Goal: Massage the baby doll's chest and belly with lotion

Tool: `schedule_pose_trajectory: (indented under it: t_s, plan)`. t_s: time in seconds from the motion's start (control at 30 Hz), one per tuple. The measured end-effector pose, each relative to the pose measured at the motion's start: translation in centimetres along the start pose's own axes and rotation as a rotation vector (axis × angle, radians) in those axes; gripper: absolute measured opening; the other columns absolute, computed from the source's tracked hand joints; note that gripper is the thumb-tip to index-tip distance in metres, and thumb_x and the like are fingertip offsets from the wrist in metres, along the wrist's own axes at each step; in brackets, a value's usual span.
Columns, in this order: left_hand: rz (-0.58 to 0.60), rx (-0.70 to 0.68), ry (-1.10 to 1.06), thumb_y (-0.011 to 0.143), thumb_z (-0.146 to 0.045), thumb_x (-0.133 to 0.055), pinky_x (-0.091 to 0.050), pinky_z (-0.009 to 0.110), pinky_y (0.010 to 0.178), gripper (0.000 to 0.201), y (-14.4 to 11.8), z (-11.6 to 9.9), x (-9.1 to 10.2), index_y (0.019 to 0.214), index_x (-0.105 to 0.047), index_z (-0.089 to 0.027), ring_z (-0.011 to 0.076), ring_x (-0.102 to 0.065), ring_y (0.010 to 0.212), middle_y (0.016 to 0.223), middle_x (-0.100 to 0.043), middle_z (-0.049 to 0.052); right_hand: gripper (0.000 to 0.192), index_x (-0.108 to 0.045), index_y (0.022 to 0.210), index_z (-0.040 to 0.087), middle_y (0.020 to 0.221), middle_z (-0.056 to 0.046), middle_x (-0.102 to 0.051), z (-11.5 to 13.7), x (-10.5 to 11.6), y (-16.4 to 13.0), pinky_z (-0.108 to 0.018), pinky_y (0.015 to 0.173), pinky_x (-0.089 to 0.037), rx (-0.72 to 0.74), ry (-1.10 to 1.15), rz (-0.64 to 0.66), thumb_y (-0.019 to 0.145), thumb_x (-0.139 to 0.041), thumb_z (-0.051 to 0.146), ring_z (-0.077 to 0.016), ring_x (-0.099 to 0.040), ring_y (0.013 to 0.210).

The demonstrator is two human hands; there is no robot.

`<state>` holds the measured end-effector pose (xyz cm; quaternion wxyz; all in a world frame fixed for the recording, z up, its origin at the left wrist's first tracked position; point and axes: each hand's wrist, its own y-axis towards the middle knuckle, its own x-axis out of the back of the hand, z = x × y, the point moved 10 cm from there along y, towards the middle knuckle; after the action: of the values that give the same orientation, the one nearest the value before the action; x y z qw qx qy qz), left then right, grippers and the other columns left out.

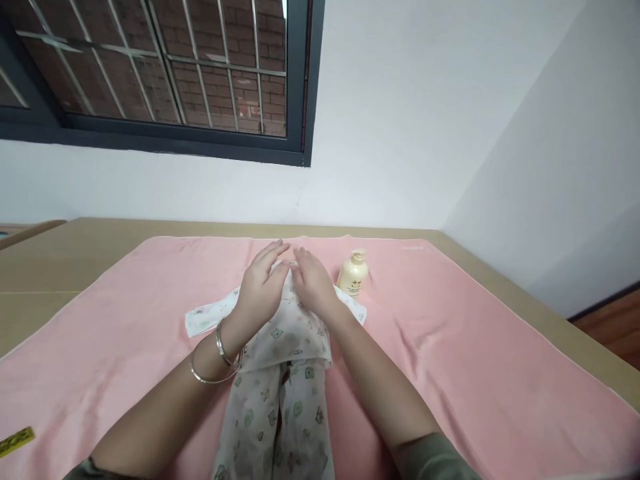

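Pressing flat on the printed baby garment (280, 373), the left hand (260, 287) and right hand (313, 283) lie open, palms down, gripping nothing, fingertips nearly meeting at its far end. The garment lies on the pink towel (450, 347) covering the counter (60, 260), a cream bottle (353, 273) just right of it. Smoothing seems underway; a fold would need an edge pinched.

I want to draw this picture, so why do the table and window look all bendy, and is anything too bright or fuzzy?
In the head view, the wide lens bends the table edge and tilts the window; light is soft and even, with only faint shadows under the left hand and right hand on the printed garment; the bottle looks slightly soft; no strong glare.
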<state>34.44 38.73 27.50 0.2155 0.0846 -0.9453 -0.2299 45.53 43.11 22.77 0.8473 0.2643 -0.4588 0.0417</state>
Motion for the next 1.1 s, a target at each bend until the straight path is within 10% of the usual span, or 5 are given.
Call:
schedule_pose_trajectory:
  t_s: [0.2, 0.47, 0.83, 1.1]
  plan:
    - [0.118, 0.446, -0.781, 0.101, -0.032, -0.035, -0.047, 0.038, 0.113, 0.044, 0.9, 1.4, -8.0, 0.131, -0.060, -0.012, 0.0237, -0.059, 0.132, 0.143, -0.061, 0.017, 0.049, -0.051, 0.149, 0.014, 0.150, -0.009, -0.052, -3.9, 12.0, -1.2, -0.034, 0.118, -0.036, -0.095, 0.160, -0.314, 0.105, -0.031, 0.024, -0.0191, -0.047, 0.140]
    - [0.182, 0.968, -1.364, 0.098, -0.045, -0.042, -0.059, 0.036, 0.095, 0.059, 0.8, 1.3, -16.8, 0.144, -0.049, -0.009, 0.0313, -0.053, 0.139, 0.149, -0.049, 0.027, 0.057, -0.057, 0.144, 0.014, 0.145, -0.009, -0.056, -8.3, 13.8, -2.5, -0.034, 0.116, -0.039, -0.257, 0.141, -0.121, 0.092, -0.037, 0.006, -0.0211, -0.051, 0.137]
    - [0.156, 1.011, -1.479, 0.101, -0.045, -0.036, -0.062, 0.036, 0.089, 0.066, 1.9, 1.4, -18.3, 0.154, -0.034, -0.007, 0.0310, -0.050, 0.141, 0.158, -0.036, 0.028, 0.043, -0.066, 0.131, 0.017, 0.132, -0.012, -0.066, -8.5, 11.3, -1.7, -0.032, 0.101, -0.047, -0.419, -0.207, 0.034, 0.096, -0.041, 0.012, -0.0258, -0.060, 0.125]
    - [0.197, 1.021, -1.466, 0.101, -0.043, -0.038, -0.060, 0.037, 0.096, 0.063, -1.8, 0.5, -12.9, 0.153, -0.038, -0.008, 0.0314, -0.053, 0.139, 0.150, -0.049, 0.028, 0.040, -0.067, 0.125, 0.019, 0.134, -0.013, -0.063, -7.4, 10.1, -1.5, -0.034, 0.093, -0.050, -0.497, -0.410, 0.095, 0.098, -0.038, 0.014, -0.0264, -0.062, 0.119]
